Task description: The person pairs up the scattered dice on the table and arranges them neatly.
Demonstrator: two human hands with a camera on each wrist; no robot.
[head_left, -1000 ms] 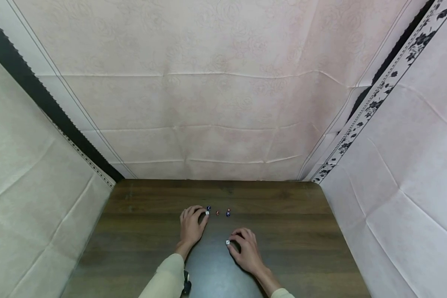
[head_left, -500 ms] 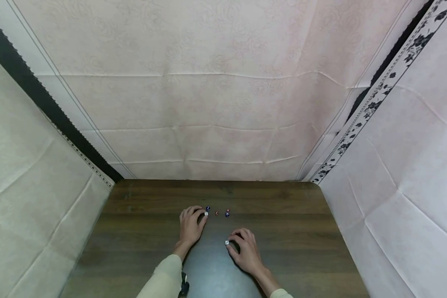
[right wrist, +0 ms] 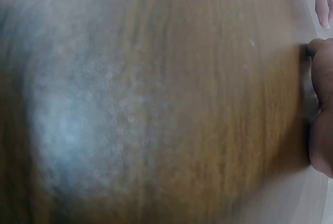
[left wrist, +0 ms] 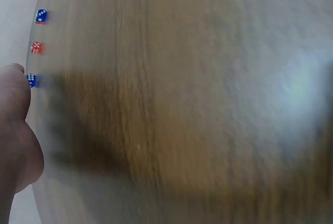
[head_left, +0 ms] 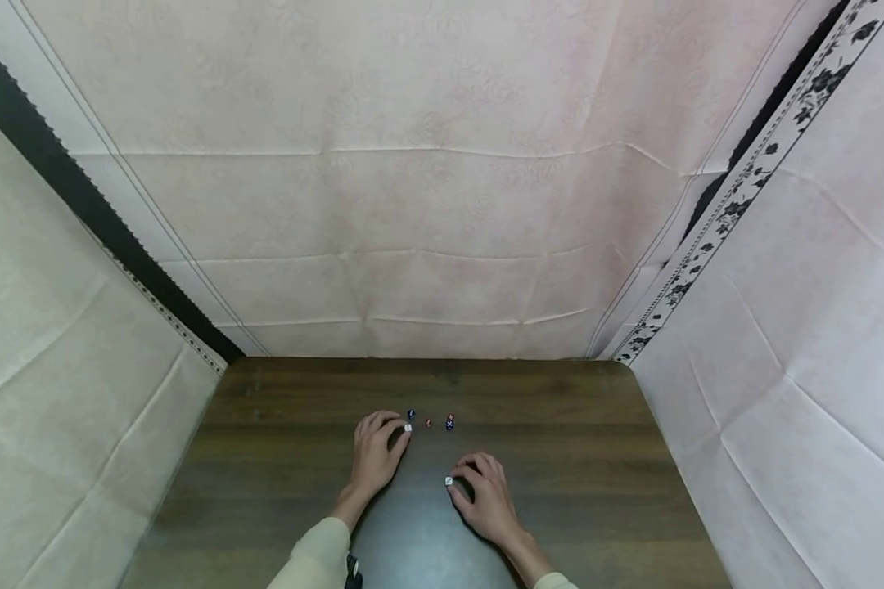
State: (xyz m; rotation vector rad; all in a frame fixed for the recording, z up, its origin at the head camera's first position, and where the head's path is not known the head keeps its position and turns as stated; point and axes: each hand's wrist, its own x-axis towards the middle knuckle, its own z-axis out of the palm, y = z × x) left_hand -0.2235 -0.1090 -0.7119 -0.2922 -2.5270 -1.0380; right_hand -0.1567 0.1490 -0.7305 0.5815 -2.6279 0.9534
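In the head view my left hand [head_left: 372, 456] pinches a white die [head_left: 408, 428] between thumb and forefinger. A blue die [head_left: 411, 414] stands just beyond those fingertips, apart from the white one. My right hand [head_left: 484, 496], nearer the front, pinches another white die [head_left: 448, 481] at its fingertips. To the right of the left hand lies a red die [head_left: 428, 423]. Further right is a blue die [head_left: 450, 424] with a red one against it; the left wrist view shows that blue die [left wrist: 41, 13] over a red edge. In both wrist views the held dice are hidden.
All of this takes place on a brown wood-grain table [head_left: 560, 458]. A pale cloth [head_left: 427, 245] hangs behind its far edge, with more cloth at the left [head_left: 81, 409] and right [head_left: 796, 409] sides.
My left hand has drawn back slightly toward me with the white die, widening the gap to the blue die. The right hand stays where it was.
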